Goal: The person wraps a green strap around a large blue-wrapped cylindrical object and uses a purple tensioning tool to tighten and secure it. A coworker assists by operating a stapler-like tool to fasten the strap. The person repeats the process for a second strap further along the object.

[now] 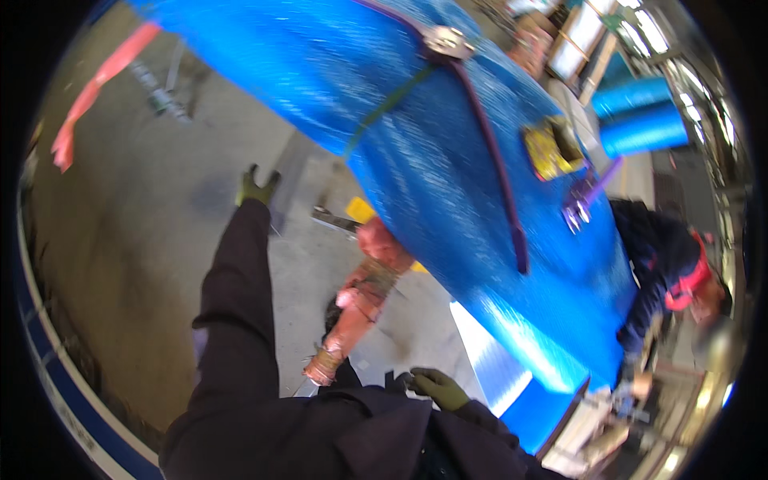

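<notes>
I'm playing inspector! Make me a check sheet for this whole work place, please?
Surface: grey floor with darker patches.
Job's things: large blue-wrapped load, with a purple strap and metal ratchet lying over it.
Clutter: yellow box and second purple ratchet strap on the load; pink strip at upper left.
Grips: green-gloved; left grip open, stretched out ahead; right grip near the waist, its hold unclear.
Cables: nothing seen.
Surroundings: co-worker right of the load; two blue rolls beyond it.

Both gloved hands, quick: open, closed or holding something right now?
Left hand: open, fingers spread, nothing visible in it.
Right hand: beside a small dark object; whether gripping it cannot be told.
</notes>
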{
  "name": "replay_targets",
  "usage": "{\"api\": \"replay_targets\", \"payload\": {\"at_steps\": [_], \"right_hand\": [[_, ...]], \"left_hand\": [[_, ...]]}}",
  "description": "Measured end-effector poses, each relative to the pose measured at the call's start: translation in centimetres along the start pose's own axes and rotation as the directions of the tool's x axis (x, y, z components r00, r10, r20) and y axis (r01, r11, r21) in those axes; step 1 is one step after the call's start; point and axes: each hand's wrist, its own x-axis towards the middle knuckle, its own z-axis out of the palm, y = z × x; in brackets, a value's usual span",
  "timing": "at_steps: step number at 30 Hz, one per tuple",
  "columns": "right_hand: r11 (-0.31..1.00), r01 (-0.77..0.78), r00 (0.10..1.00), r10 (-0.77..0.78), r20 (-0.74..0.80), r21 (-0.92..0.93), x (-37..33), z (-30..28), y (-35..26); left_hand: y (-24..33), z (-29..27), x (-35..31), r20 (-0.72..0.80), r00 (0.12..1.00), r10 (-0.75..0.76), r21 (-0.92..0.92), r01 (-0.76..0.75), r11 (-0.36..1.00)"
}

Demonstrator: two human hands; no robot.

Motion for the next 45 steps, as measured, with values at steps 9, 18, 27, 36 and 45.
{"api": "replay_targets", "payload": {"at_steps": [9,18,27,36,45], "right_hand": [[1.000,-0.020,0.987,0.016,-0.162,-0.023,-2.7,-2.2,0.0],[0.991,0.133,0.982,-0.135,-0.132,-0.023,-4.9,-5.4,4.1],[0.917,0.387,0.875,-0.398,-0.277,-0.095,-9.5,-14.1,13.8],[0.760,0.637,0.410,-0.475,-0.778,-0.128,-18.4,-35.5,27.2],[0.618,0.769,0.095,-0.365,-0.926,-0.164,-25.5,-48.2,30.7]], "left_hand": [[-1.0,12.6,-9.0,0.460,0.847,0.266,0.063,-0.330,0.942],[13.5,5.6,-34.4,0.654,0.619,0.435,-0.682,0.233,0.693],[37.0,-4.0,-52.6,0.052,0.175,0.983,-0.540,-0.823,0.175],[43.1,3.3,-73.5,0.181,-0.077,0.980,-0.498,-0.867,0.024],[52.5,14.8,-81.1,0.240,-0.257,0.936,-0.365,-0.918,-0.159]]}}
